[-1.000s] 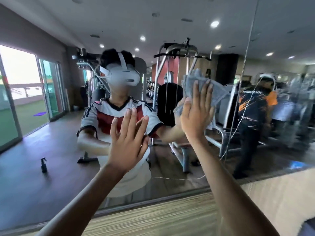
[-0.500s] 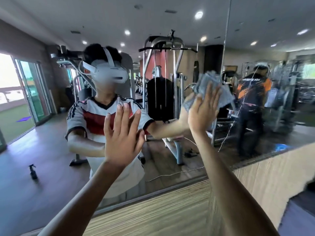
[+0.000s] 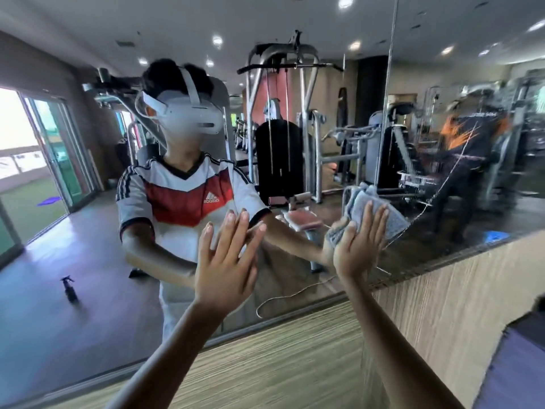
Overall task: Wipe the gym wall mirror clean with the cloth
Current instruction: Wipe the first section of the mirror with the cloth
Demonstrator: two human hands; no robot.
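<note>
left hand [image 3: 227, 261] flat on mirror [image 3: 88, 231] | right hand [image 3: 358, 240] presses cloth [image 3: 374, 214] to glass

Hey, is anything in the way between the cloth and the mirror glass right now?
Nothing visible. The right hand presses the cloth flat against the mirror; the left hand rests on the glass off to its left, clear of the cloth.

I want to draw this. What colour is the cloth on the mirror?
Grey. The cloth shows best in the head view, under the right hand.
</note>
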